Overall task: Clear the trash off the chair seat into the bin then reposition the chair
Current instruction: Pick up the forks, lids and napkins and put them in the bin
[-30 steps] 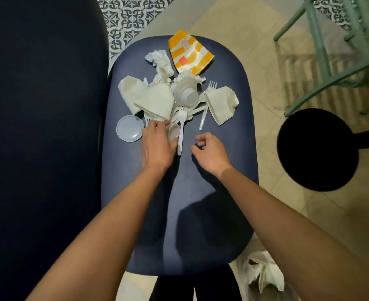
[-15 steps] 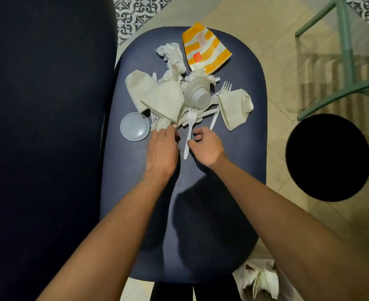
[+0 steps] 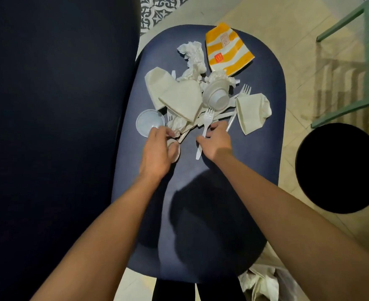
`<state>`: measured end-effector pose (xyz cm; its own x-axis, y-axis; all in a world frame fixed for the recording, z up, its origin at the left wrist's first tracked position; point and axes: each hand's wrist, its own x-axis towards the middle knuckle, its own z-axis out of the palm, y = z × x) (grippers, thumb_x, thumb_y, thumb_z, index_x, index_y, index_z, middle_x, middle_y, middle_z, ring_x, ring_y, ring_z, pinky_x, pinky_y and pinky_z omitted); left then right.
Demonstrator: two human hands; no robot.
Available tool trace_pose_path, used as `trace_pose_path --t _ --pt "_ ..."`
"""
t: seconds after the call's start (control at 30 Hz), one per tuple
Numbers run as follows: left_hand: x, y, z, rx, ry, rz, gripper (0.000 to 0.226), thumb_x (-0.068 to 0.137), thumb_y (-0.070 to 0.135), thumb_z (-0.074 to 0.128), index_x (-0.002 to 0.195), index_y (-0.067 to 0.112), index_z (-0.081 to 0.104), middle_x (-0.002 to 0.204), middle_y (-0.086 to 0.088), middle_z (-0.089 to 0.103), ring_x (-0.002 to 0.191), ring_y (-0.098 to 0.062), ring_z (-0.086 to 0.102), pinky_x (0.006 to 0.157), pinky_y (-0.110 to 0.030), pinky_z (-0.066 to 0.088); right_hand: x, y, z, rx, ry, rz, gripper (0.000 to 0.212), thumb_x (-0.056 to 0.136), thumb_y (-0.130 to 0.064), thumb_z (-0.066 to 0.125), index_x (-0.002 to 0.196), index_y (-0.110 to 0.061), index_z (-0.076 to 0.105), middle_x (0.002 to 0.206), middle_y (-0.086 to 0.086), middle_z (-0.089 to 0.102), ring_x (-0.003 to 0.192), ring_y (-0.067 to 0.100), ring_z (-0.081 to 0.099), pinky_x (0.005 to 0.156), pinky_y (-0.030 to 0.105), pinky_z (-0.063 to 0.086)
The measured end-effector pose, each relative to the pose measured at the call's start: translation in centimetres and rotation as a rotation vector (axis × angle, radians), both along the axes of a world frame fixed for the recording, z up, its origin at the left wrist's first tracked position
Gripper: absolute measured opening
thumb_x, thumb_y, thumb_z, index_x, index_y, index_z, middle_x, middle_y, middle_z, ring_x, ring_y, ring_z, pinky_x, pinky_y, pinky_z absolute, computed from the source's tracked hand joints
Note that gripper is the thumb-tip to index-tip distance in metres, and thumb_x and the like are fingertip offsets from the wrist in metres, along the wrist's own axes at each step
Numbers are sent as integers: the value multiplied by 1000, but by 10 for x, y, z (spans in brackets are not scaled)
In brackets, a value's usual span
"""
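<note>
White plastic fork [image 3: 206, 123] lay at the trash pile's near edge on the chair seat [image 3: 255, 159], long axis running away from me, tines far. My right hand [image 3: 217, 141] pinched its handle. My left hand [image 3: 156, 153] curled over a small round lid [image 3: 177, 154], grip unclear.

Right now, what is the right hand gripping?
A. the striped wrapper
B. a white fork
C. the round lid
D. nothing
B: the right hand pinches the fork by its shaft, thumb on one side and fingers on the other, low over the seat.
</note>
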<state>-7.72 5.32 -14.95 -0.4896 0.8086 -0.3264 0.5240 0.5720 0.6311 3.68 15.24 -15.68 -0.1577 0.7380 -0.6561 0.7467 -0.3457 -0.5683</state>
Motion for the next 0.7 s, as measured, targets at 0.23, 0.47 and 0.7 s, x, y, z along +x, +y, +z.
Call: trace_pose_path --t 0.23,0.47,0.7 --pt "-39 8 4 86 -50 321 50 82 15 70 126 14 47 123 -8 45 103 -14 49 89 -15 35 -3 1 -5 -28 -8 -37 51 86 -9 62 129 -9 34 118 12 57 95 22 51 79 29 39" --pt "-43 32 -9 -126 -66 333 73 82 27 72 142 10 35 140 -10 30 127 -24 39 108 -26 28 -1 5 -9 -33 -12 -29 50 86 -10 63 128 -10 36 117 12 57 96 23 53 80 29 40" --pt "-42 42 -13 -253 -29 335 83 76 29 76 141 9 30 140 -13 26 124 -32 42 104 -38 37 -2 5 -14 -19 -33 -16 43 88 -11 61 124 -8 38 105 8 54 92 22 51 78 28 39"
